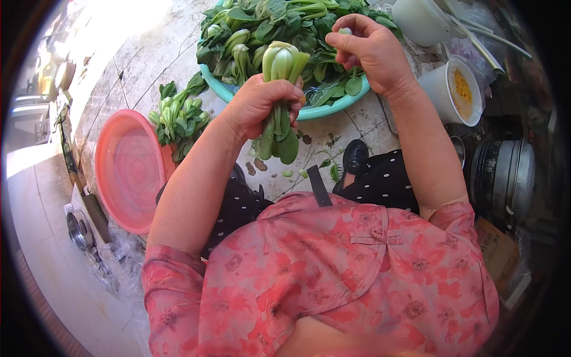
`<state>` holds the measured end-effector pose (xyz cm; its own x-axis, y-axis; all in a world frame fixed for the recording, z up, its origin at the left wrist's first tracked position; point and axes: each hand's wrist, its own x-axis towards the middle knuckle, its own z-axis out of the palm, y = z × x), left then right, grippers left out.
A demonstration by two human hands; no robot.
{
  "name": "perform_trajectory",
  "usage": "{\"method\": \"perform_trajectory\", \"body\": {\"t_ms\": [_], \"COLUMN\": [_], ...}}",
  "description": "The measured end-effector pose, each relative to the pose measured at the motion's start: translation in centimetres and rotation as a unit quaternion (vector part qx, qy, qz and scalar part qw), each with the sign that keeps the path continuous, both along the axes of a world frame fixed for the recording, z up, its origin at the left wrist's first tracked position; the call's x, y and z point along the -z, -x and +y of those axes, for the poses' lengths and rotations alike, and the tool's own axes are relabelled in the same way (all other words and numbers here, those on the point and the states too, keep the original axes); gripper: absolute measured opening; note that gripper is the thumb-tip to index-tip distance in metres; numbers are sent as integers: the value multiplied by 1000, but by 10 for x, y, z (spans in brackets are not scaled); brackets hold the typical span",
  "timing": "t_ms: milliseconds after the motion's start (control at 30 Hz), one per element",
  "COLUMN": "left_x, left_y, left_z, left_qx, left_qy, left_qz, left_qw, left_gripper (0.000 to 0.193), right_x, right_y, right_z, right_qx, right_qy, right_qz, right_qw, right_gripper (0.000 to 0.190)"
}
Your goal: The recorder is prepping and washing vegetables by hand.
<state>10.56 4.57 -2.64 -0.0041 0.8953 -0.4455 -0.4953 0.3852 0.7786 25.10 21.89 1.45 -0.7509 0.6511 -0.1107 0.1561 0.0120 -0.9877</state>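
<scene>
My left hand grips a head of bok choy, its pale base pointing up and its green leaves hanging below my fist. A small orange-yellow bit shows beside those fingers; I cannot tell what it is. Held up to the right, my right hand pinches a small pale-green piece between thumb and fingers. Beyond both hands is a turquoise plastic basin heaped with bok choy. A smaller pile of bok choy lies on the floor tiles to the left.
A pink plastic basin is tilted up at the left. On the right are a white bucket with yellow contents, a pale container and a metal pot. Green scraps dot the tiled floor between my feet.
</scene>
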Motion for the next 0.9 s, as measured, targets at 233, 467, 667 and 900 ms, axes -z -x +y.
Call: {"method": "perform_trajectory", "body": {"t_ms": [233,467,667,900], "left_x": [6,-2,-2,11], "left_y": [14,-9,-10,8], "left_z": [-3,-2,-3,-6], "left_qx": [-92,-115,-92,-135], "left_qy": [-139,-103,-89,-103], "left_qz": [-128,48,75,-114], "left_qw": [978,987,989,979], "left_gripper": [22,21,22,21], "right_x": [-4,20,23,13], "right_y": [-1,3,5,3], "right_z": [-38,-51,-49,-35], "right_qx": [-133,-65,-62,-96], "right_qy": [-110,-354,-291,400], "right_qz": [-67,-13,-17,203], "right_qw": [983,933,955,888], "right_gripper": [29,17,19,14]}}
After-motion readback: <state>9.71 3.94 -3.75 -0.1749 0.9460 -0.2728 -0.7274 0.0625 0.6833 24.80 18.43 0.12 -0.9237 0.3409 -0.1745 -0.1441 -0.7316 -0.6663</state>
